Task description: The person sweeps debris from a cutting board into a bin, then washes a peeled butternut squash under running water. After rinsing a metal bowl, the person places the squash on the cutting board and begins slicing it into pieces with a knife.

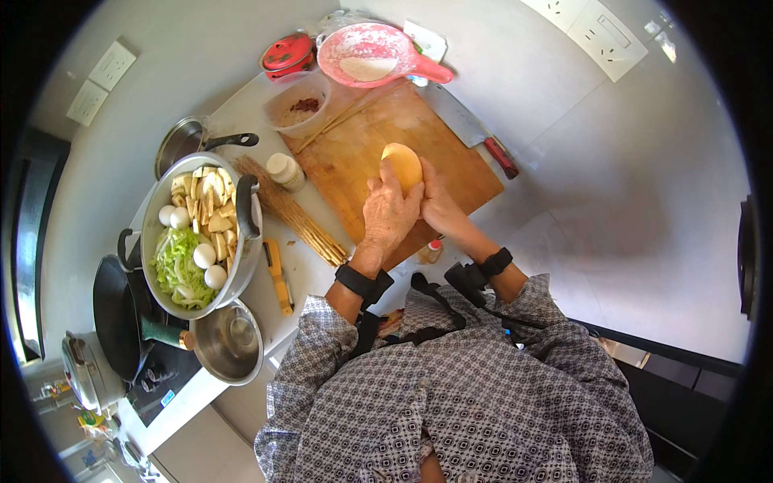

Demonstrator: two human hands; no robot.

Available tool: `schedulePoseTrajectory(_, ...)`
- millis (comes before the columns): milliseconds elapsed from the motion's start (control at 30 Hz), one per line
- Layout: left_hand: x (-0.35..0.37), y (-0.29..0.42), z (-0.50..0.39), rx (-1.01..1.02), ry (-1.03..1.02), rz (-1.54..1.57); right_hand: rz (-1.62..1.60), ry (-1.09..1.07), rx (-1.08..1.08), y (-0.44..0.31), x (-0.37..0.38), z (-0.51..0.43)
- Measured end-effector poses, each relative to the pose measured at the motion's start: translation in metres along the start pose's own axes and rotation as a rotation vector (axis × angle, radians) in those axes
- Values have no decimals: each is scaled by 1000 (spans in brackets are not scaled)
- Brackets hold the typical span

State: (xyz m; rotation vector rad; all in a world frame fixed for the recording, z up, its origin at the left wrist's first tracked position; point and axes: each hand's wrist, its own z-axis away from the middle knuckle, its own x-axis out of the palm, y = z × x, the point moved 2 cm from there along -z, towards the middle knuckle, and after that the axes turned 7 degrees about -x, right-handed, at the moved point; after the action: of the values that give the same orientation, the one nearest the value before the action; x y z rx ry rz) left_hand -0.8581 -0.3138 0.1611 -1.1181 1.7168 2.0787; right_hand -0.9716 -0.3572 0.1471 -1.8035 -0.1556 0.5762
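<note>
Above the wooden cutting board [338, 175], a flat, rounded piece of yellow dough [403, 162] is held between both hands. My left hand [391, 208] lies across its near face with the fingers spread over it. At its right edge, my right hand [441, 202] grips from below and behind; part of those fingers is hidden. A pair of wooden chopsticks [338, 124] rests on the far left part of the board. Beyond the board's right edge lies a cleaver [453, 115] with a red handle [500, 158].
Left of the board stand a white-lidded bottle [285, 171], a straw whisk [302, 226], a yellow peeler [278, 278] and a large pot [253, 265] of cut vegetables and eggs. A steel bowl [229, 350] sits nearer. Behind are a plastic tub [279, 99] and a pink flour scoop [392, 37].
</note>
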Motion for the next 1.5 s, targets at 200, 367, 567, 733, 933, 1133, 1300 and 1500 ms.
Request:
schedulePoseTrajectory(200, 28, 4, -12, -1, 79, -85, 115, -115, -5, 8, -60, 3)
schedulePoseTrajectory(367, 39, 13, -15, -10, 96, -201, 904, 247, -266, 28, -114, -19)
schedulePoseTrajectory(567, 38, 15, -17, 37, 43, -205, 1184, 34, -102, 67, -152, -35)
schedulePoseTrajectory(733, 34, 14, -19, 26, 14, -184, 1253, -49, -27, 94, -157, -42)
schedulePoseTrajectory(933, 30, 16, -20, 40, -11, -175, 1142, -51, 89, 94, -158, -47)
schedulePoseTrajectory(1133, 28, 16, -20, 16, -21, -182, 1040, 5, 162, 74, -168, -46)
schedulePoseTrajectory(1300, 23, 15, -20, 25, -32, -136, 983, -1, 157, 50, -186, -40)
schedulePoseTrajectory(1500, 15, 16, -19, 3, -39, -210, 912, 20, 205, 1, -195, 0)
